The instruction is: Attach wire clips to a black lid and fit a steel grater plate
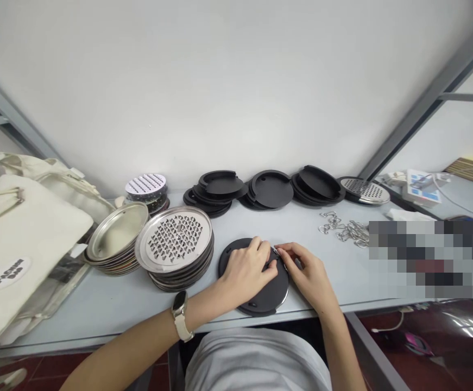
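A round black plate [266, 290] lies near the table's front edge, with a thin shiny metal rim showing at its right side. My left hand [248, 269] rests on top of it, fingers curled; whether anything is between them is hidden. At the plate's upper right edge, my right hand [305, 271] pinches a small shiny metal piece [276, 250] between thumb and fingertips. To the left stands a stack of round metal grater discs [175, 241]. Several metal wire clips [352, 232] lie in a loose pile to the right.
Black round holders [272, 190] stand in stacks along the wall. A perforated metal disc [369, 191] lies at the back right. Silver plates [118, 233] are stacked left, beside a cream bag [24, 233]. A white-and-blue box [421, 187] sits far right, near a pixelated area.
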Available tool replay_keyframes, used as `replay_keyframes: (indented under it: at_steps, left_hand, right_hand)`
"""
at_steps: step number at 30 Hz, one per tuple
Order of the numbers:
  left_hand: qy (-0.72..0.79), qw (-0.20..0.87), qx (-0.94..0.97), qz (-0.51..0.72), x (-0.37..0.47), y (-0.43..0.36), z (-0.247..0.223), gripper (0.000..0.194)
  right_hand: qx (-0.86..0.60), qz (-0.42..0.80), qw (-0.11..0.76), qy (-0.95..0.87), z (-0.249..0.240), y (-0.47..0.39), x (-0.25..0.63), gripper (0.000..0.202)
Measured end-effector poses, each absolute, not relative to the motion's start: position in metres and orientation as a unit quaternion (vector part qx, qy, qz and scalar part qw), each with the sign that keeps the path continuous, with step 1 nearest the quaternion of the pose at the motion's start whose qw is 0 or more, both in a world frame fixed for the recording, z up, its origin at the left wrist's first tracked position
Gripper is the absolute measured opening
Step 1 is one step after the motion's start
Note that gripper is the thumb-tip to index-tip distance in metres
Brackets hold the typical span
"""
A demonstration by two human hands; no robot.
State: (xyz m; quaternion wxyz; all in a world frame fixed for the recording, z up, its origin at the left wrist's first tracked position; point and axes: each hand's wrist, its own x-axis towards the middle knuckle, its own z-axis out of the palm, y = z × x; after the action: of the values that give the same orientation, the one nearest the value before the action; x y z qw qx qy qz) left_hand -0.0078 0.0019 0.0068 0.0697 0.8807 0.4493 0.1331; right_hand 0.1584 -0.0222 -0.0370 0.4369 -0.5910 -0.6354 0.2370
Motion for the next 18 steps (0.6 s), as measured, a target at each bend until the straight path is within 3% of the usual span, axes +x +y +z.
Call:
replay_keyframes:
  at_steps: [18]
  left_hand:
    - [0.449, 0.057, 0.880, 0.144, -0.007, 0.002, 0.005, 0.015]
  right_hand:
    - [-0.587, 0.272, 0.398, -0.651, -0.027, -0.025, 0.156, 0.020]
